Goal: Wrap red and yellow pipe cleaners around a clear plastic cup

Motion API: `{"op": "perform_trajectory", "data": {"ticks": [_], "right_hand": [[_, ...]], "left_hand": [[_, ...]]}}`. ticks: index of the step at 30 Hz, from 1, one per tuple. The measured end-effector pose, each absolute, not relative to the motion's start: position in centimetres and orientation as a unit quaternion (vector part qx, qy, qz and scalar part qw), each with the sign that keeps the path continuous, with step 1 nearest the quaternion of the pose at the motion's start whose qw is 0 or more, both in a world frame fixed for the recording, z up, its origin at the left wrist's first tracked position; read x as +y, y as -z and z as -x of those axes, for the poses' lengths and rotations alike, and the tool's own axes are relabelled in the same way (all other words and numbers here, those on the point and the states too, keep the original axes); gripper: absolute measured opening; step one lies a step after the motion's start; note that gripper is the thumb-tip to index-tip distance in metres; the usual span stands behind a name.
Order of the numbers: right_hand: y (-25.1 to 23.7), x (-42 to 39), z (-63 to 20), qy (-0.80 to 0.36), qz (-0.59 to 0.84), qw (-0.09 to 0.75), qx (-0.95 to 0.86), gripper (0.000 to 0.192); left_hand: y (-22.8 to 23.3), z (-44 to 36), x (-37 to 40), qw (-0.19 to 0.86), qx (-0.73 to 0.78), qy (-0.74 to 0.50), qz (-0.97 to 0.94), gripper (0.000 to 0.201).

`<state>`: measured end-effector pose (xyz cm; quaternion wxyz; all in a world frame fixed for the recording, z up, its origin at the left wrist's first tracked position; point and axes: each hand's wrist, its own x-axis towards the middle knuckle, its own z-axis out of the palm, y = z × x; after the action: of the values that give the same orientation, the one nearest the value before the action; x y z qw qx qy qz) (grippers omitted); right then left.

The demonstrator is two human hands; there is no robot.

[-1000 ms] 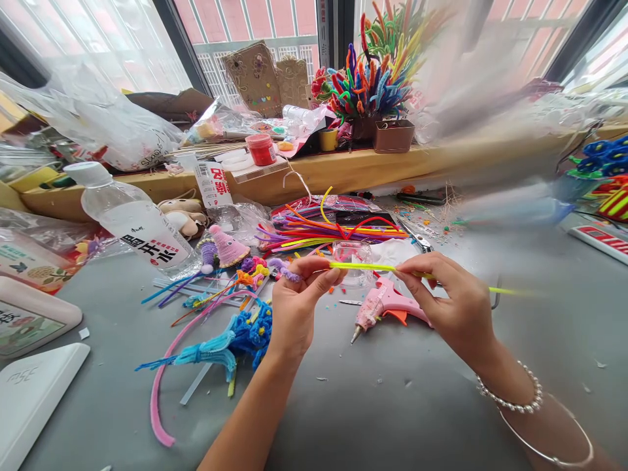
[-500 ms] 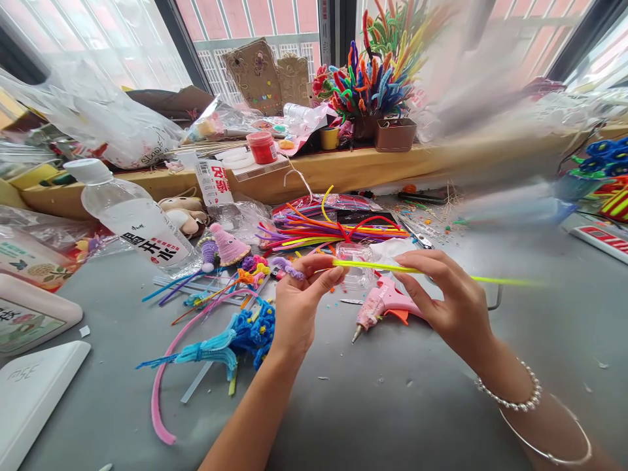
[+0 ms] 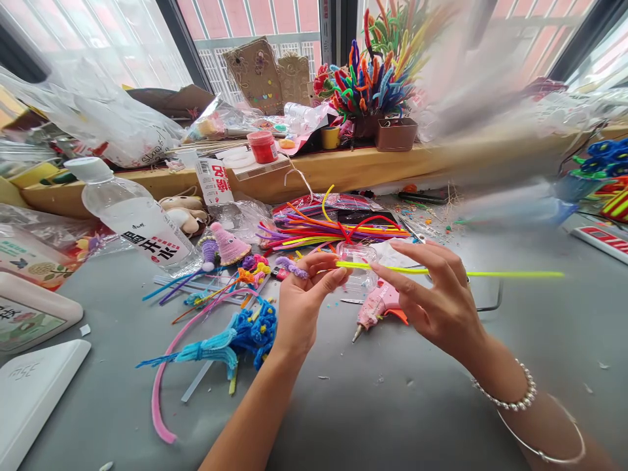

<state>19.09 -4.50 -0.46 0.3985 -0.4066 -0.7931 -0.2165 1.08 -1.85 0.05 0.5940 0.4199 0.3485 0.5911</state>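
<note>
Left hand [image 3: 301, 304] sits mid-frame, its fingers [image 3: 330, 280] pinching the near end of a yellow-green pipe cleaner [image 3: 490, 273] — thumb against forefinger, tight. The pipe cleaner runs out level toward 3 o'clock, well above the grey bench [image 3: 373, 405]. Right hand [image 3: 436, 297] is just at 3 o'clock of the left, fingers spread and loose; the stem passes behind the fingertips, and whether they touch it I cannot tell. A purple fuzzy ring [image 3: 293, 267] sits on a left finger. Below the hands, at 6 o'clock of the stem, a pink glue gun [image 3: 375, 309] lies on the bench, nozzle pointing to 7 o'clock. At 12 o'clock, a heap of coloured pipe cleaners [image 3: 333, 230]. Out at 9 o'clock — a water bottle [image 3: 137, 222] on its side, and a blue fuzzy flower piece [image 3: 250, 330] near the left wrist.
</note>
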Motion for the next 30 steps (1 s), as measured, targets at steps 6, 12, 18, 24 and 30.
{"op": "perform_trajectory", "data": {"ticks": [6,12,18,24,30], "right_hand": [[0.8,-5.2,-18.3,0.211,0.412,0.486,-0.741,0.039],[1.6,-4.4,-17.5,0.045,0.470,0.451,-0.758,0.034],[1.6,-3.9,-17.8,-0.163,0.503,0.430,-0.731,0.075],[1.4,-3.8,-18.2,-0.168,0.485,0.468,-0.719,0.067],[1.2,-3.8,-18.2,-0.131,0.482,0.472,-0.726,0.065]], "left_hand": [[-0.1,-1.1,-1.7,0.564,0.364,-0.638,-0.376,0.031],[-0.1,-1.2,-1.7,0.598,0.333,-0.642,-0.345,0.031],[-0.1,-1.7,-2.3,0.639,0.304,-0.588,-0.391,0.033],[-0.1,-1.7,-2.4,0.636,0.300,-0.565,-0.432,0.033],[-0.1,-1.5,-2.4,0.616,0.318,-0.559,-0.455,0.030]]}}
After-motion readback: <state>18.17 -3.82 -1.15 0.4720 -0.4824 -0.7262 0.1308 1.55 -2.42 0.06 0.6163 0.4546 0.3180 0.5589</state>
